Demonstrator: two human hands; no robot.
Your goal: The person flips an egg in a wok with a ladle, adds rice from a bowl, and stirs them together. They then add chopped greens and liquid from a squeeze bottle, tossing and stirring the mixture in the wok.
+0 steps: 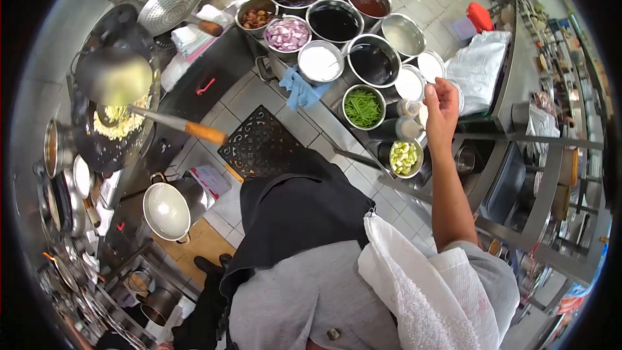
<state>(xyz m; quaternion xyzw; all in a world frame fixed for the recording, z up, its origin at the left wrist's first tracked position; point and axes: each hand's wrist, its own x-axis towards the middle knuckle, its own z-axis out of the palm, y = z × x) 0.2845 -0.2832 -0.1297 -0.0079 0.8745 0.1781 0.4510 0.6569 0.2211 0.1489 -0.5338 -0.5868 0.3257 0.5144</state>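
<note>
My right hand (pixel 442 105) is over the right end of the row of containers, beside a white tub (pixel 431 65). Its thumb is apart from the loosely bent fingers, and nothing shows in it. Squeeze bottles (pixel 408 128), a bowl of chopped green stalks (pixel 363 108) and a bowl of pale green cubes (pixel 405 158) are near it. My left hand is out of view. At the far left, a wok (pixel 91 142) holds chopped pale food, with a ladle (pixel 194 128) resting in it, its wooden handle unheld.
Pots of dark sauce (pixel 374 60), diced purple onion (pixel 287 33) and white powder (pixel 320 61) crowd the counter. A strainer (pixel 171 6) lies at upper left. Below are a black floor mat (pixel 262 139) and a white pot (pixel 166 212). Another person's dark shoes (pixel 208 267) show at lower left.
</note>
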